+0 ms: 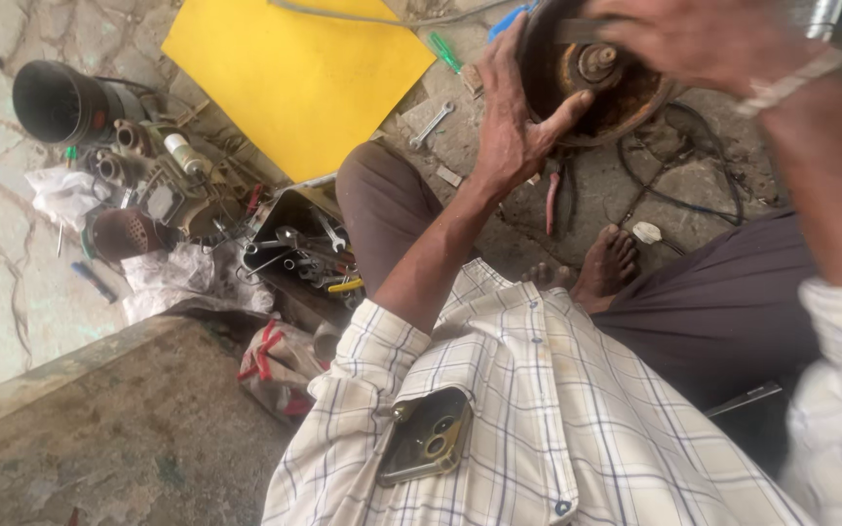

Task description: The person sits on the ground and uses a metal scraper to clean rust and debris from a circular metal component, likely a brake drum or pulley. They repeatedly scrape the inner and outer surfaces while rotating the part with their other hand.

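Observation:
A round, rusty motor housing [626, 97] with a shaft stub in its centre sits at the top of the head view, above my knees. My left hand [516, 117] grips its left rim, thumb hooked onto the face. My right hand [704, 39] lies over the top right of the housing, fingers curled on its rim; a pale band circles that wrist. Dark cables trail from under the housing onto the ground.
A yellow sheet [294, 68] lies at top left. A spanner [431, 124] and a green screwdriver [445, 51] lie beside it. A tray of spanners [304, 253], motor parts [148, 185] and a black cylinder [56, 102] sit left. A phone [426, 435] rides in my shirt pocket. My bare foot [606, 263] rests below the housing.

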